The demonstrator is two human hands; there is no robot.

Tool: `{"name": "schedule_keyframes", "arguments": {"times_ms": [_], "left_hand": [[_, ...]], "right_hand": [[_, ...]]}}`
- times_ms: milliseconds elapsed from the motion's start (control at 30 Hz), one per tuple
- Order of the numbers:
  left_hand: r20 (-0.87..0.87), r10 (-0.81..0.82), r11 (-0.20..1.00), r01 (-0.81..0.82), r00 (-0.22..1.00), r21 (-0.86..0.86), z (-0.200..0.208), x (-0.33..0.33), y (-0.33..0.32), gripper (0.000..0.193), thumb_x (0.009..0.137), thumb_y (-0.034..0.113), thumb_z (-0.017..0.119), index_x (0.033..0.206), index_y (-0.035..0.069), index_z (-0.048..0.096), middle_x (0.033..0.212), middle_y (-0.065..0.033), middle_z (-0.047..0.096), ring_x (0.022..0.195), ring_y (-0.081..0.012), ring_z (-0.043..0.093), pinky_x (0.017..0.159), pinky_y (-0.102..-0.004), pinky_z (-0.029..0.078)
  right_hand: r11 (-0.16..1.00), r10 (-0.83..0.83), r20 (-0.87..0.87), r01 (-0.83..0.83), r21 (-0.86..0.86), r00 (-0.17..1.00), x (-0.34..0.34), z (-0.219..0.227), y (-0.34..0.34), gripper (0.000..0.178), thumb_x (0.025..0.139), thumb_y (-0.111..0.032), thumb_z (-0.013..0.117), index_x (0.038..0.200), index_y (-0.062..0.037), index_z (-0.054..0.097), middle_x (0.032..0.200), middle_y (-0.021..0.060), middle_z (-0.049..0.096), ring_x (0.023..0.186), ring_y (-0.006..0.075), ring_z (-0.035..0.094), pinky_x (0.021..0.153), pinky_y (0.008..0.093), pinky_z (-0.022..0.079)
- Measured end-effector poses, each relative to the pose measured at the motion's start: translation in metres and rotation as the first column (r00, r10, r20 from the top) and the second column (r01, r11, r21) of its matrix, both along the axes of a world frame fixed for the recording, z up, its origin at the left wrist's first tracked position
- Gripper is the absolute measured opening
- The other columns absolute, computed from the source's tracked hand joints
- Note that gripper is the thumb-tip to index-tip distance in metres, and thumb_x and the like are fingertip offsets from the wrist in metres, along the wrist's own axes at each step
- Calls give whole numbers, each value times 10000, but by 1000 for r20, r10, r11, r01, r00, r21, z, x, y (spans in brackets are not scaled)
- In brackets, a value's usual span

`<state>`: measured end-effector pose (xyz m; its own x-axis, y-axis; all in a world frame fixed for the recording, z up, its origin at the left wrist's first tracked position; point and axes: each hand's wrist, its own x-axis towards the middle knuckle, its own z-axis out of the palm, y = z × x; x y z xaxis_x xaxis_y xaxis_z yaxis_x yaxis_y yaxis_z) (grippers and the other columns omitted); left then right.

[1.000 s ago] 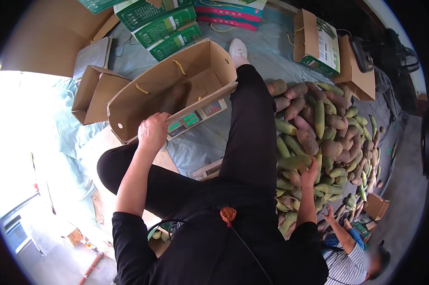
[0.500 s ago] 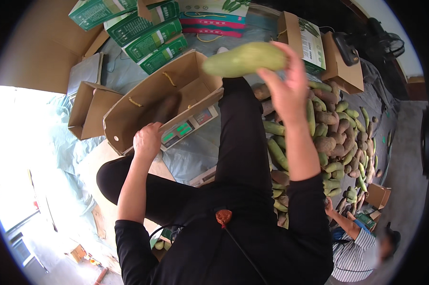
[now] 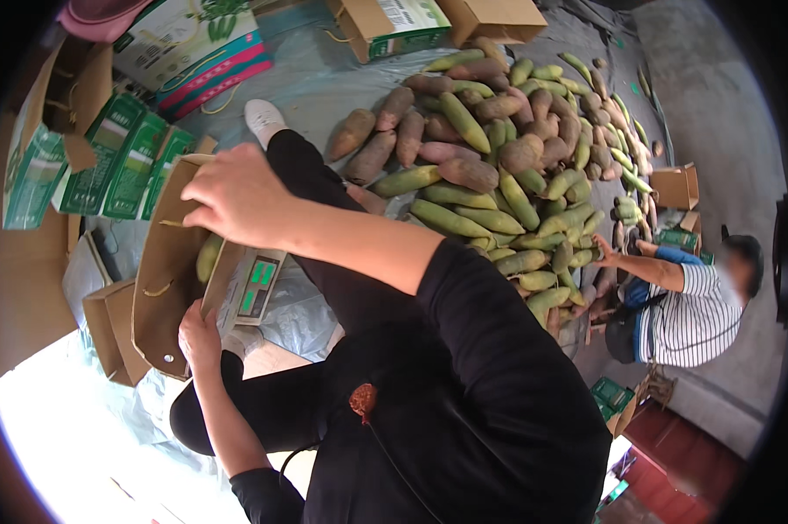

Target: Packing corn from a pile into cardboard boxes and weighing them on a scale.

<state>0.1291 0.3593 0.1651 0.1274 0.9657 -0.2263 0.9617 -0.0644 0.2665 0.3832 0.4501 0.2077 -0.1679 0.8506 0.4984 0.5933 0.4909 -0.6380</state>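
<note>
A tall brown cardboard box point(image 3: 154, 297) with yellow rope handles stands to the left of my leg. My left hand point(image 3: 200, 342) is closed on its near wall at the rim. Inside lies a long pale-green vegetable point(image 3: 208, 257), probably a green radish, partly hidden by the wall. My right hand point(image 3: 241, 194) reaches over the box's upper end, fingers apart and nothing visible in them. Under the box's right side sits a weighing scale point(image 3: 256, 286) with green lit displays.
A large heap of green and brownish radish-like vegetables point(image 3: 520, 157) spreads over the ground to the right. Another person in a striped shirt point(image 3: 695, 301) reaches into it. Green cartons point(image 3: 106, 166) stand far left, beside a smaller open cardboard box point(image 3: 110, 327). Another carton point(image 3: 402, 31) lies beyond the heap.
My right hand has gone from holding the green radish up on the right to above the box, and let it go inside. The view has swung right; my left hand stays on the box.
</note>
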Motion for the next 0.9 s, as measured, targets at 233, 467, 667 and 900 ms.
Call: {"name": "schedule_keyframes", "arguments": {"times_ms": [233, 467, 667, 900], "left_hand": [[60, 87, 996, -85, 994, -42, -2, -1, 2, 199, 815, 74, 569, 1000, 26, 624, 854, -207, 641, 821, -385, 616, 726, -421, 474], [173, 56, 998, -52, 983, -30, -14, -7, 4, 200, 819, 54, 555, 1001, 1, 617, 848, -201, 645, 798, -364, 627, 722, -386, 478], [154, 68, 997, -64, 986, -29, -11, -4, 4, 181, 822, 44, 542, 981, -15, 606, 828, -205, 639, 762, -352, 627, 698, -381, 471], [173, 110, 994, -105, 979, -39, -6, 0, 1, 172, 824, 51, 526, 962, -16, 604, 799, -198, 620, 741, -328, 616, 695, -363, 468]], "right_hand": [[867, -381, 138, 405, -291, 914, 175, -73, -59, 79, 835, -156, 608, 883, -103, 640, 856, 121, 650, 804, 326, 627, 674, 400, 489], [146, -206, 775, 802, -579, 597, 305, -176, -214, 360, 735, -125, 649, 1089, -185, 619, 1165, 65, 577, 1121, 264, 545, 868, 429, 452], [-100, -71, 770, 764, -638, 634, 297, -209, -286, 573, 669, -217, 753, 1203, -195, 545, 1233, 71, 538, 1150, 283, 528, 907, 438, 454], [-243, -240, 733, 692, -680, 636, 281, -241, -297, 782, 612, -289, 811, 1293, -210, 436, 1317, 69, 479, 1218, 293, 474, 955, 466, 436]]}}
